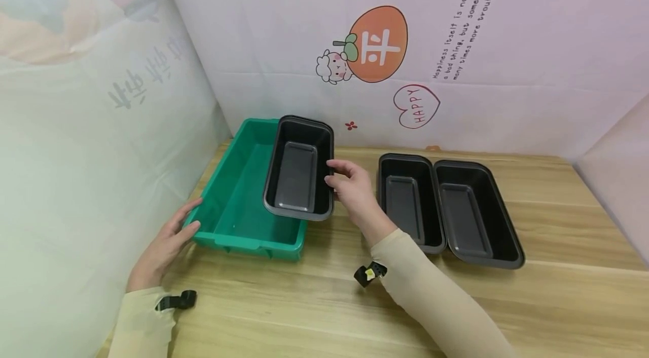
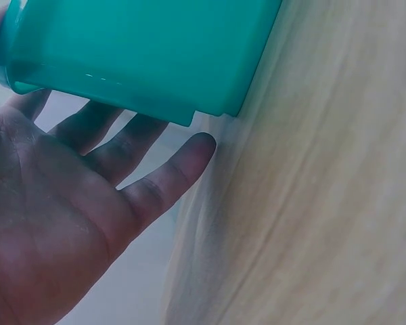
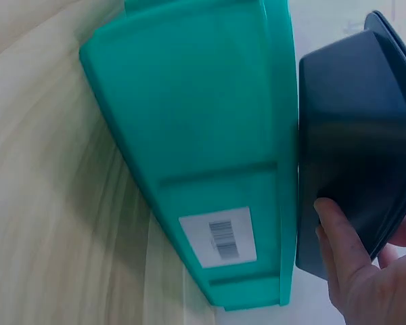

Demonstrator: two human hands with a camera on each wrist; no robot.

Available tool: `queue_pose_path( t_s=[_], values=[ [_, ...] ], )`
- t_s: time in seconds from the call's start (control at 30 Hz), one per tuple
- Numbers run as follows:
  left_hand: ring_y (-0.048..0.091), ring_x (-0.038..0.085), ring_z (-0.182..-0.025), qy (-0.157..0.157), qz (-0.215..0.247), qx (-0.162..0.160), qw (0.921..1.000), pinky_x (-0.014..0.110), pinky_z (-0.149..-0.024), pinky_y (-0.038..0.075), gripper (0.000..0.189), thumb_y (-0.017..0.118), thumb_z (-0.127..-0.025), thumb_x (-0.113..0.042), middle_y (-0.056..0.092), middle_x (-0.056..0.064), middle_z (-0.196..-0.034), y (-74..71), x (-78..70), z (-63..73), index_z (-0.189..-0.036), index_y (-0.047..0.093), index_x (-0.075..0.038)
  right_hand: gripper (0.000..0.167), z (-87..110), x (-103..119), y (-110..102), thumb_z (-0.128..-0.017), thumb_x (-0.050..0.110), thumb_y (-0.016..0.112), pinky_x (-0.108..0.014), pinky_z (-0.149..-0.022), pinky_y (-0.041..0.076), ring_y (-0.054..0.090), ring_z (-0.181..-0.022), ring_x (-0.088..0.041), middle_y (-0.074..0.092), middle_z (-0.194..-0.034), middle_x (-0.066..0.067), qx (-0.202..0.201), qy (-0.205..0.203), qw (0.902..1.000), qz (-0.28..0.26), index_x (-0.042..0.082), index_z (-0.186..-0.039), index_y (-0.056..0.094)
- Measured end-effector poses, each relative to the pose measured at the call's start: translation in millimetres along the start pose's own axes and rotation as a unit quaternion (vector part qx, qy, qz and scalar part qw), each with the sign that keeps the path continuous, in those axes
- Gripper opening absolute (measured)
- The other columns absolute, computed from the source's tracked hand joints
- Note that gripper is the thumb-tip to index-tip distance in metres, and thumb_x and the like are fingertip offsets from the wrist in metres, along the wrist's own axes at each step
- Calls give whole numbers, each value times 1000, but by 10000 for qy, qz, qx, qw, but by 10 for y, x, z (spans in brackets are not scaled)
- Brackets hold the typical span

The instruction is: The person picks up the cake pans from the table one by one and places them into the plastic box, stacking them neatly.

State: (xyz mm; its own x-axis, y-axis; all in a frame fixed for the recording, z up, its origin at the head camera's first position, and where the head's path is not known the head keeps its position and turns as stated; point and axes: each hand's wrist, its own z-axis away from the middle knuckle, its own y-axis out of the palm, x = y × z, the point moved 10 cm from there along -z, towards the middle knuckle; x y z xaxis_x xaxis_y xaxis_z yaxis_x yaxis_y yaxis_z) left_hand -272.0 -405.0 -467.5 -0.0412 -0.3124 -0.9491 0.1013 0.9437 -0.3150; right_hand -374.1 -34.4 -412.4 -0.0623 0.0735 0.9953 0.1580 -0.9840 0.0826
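Note:
A black loaf pan (image 1: 296, 177) hangs over the right side of a green plastic bin (image 1: 248, 243). My right hand (image 1: 355, 191) grips the pan's right long side, with fingers underneath against its outer wall in the right wrist view. There the pan's base lies along the bin's rim; I cannot tell whether they touch. My left hand (image 1: 164, 245) holds the bin's near left corner, thumb at the rim. In the left wrist view the other fingers (image 2: 166, 183) reach along the bin's outer wall. The inside of the bin beneath the pan is hidden.
Two more black loaf pans, a nearer-middle pan (image 1: 405, 200) and a right-hand pan (image 1: 469, 211), stand side by side on the wooden table (image 1: 284, 307). Printed cloth (image 1: 284, 25) walls the back and left. A barcode label (image 3: 223, 237) is on the bin's side.

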Motion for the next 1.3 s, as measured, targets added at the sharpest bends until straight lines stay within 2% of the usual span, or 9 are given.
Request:
queue_pose_path(
  t_s=[0.13,0.17,0.23,0.37,0.4,0.77,0.9,1.17,1.3],
  values=[
    [5,41,-144,-25,-118,1,9999,41,-112,25,56,46,-106,-19,9,17,-162,-7,4,17,-158,24,-20,40,-48,55,167,-94,1,60,-33,-70,54,61,-100,-33,53,-134,-14,33,-12,10000,23,3,-134,57],
    [5,41,-144,-24,-123,3,9999,40,-111,25,56,46,-106,-19,9,17,-162,-9,4,18,-158,23,-20,40,-60,65,206,-94,1,60,-33,-70,54,61,-99,-33,54,-134,-14,37,-10,10000,28,3,-134,57],
    [4,41,-145,-26,-114,6,9999,41,-112,25,56,46,-106,-19,9,16,-162,-9,7,15,-158,24,-20,40,-85,71,278,-95,0,59,-33,-70,55,62,-98,-32,54,-134,-15,37,17,10000,15,3,-134,57],
    [-5,41,-145,13,-48,-12,10000,69,-107,8,57,49,-105,-19,6,14,-163,-9,3,-2,-157,25,-19,40,-128,52,415,-94,-1,58,-34,-71,55,63,-94,-32,54,-134,-16,12,112,9999,-55,4,-133,58],
    [-5,42,-145,21,-68,-24,10000,71,-106,7,57,49,-105,-19,6,14,-163,-10,1,-5,-157,25,-19,40,-138,43,449,-94,-2,58,-34,-70,55,64,-94,-32,53,-134,-17,10,146,9999,-72,4,-133,58],
    [-6,42,-145,-77,-72,14,9999,71,-106,8,59,49,-105,-22,3,14,-163,0,27,2,-158,23,-18,45,-225,-36,796,-92,-6,52,-34,-66,54,62,-97,-36,53,-130,-20,35,343,9994,47,4,-135,56],
    [-5,42,-145,-79,-75,11,9999,71,-106,8,59,49,-105,-23,3,13,-163,10,30,-3,-158,23,-18,48,-274,-56,866,-88,-8,50,-32,-64,51,60,-93,-29,53,-129,-17,-95,382,9985,373,6,-133,59],
    [-5,41,-146,-74,-89,5,9999,71,-107,8,59,49,-105,-23,4,12,-163,7,18,-3,-158,23,-18,51,-361,-58,971,-86,-8,48,-34,-76,46,47,-112,-26,50,-137,-11,-254,384,9923,1152,14,-130,62],
    [-6,41,-145,-68,-76,25,9999,71,-106,8,59,49,-105,-22,3,13,-163,2,-2,6,-158,23,-18,52,-371,-58,992,-87,-9,47,-34,-69,45,47,-108,-26,50,-136,-8,-240,424,9909,1255,15,-131,62]
  ],
)
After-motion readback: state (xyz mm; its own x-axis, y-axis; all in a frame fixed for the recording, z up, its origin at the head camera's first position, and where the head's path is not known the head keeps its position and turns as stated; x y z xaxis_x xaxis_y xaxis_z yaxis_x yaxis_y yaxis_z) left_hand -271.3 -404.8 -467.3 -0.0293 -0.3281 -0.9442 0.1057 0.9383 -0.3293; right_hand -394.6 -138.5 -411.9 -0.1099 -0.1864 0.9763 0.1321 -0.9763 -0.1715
